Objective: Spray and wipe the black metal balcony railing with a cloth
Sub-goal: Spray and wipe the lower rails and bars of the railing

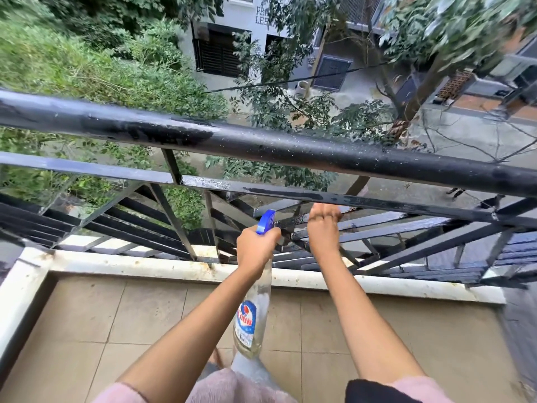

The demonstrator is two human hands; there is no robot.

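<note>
Beige tiled balcony floor (pixel 87 330) lies nearest, bounded ahead by a white concrete kerb (pixel 145 264). Above it, the left hand (pixel 255 248) is closed round the neck of a clear plastic spray bottle with a blue trigger head (pixel 252 309). The nozzle is aimed forward and slightly right. The right hand (pixel 324 228) is just beside it and further forward, its fingers (pixel 322 212) curled down against a wet slanted slat (pixel 299 219). The hand is blurred, so it cannot be told whether a cloth lies under it.

The black metal balcony railing (pixel 377 159) stands directly ahead of both hands, its long axis running left to right. The flat middle rail (pixel 290 194) comes first. The round top rail (pixel 174 129), speckled with droplets, sits beyond and above.

Judgement: the right hand is nearer the work, and a wiping stroke would run sideways along the bars.
</note>
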